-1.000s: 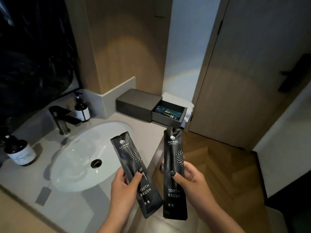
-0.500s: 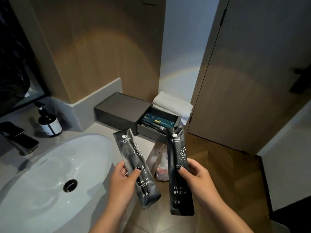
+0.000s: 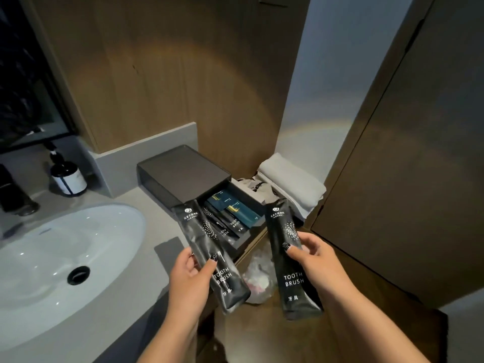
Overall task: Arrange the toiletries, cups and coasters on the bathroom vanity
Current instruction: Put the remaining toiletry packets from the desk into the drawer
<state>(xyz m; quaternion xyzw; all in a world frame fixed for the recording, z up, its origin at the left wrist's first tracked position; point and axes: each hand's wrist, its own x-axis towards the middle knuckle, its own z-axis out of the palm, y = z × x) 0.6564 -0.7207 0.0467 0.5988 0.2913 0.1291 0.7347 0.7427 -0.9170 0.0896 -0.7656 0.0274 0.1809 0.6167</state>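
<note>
packets look light, thin and slick. left hand (image 3: 187, 277) pinches the left toothbrush packet (image 3: 209, 254) mid-length over the counter edge; right hand (image 3: 318, 260) pinches the right toothbrush packet (image 3: 289, 258) likewise, near the open drawer (image 3: 246, 238). hold flat faces.

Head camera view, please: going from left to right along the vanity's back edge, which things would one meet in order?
Faucet → pump bottle → dark drawer box with its drawer pulled open → folded white towel.
</note>
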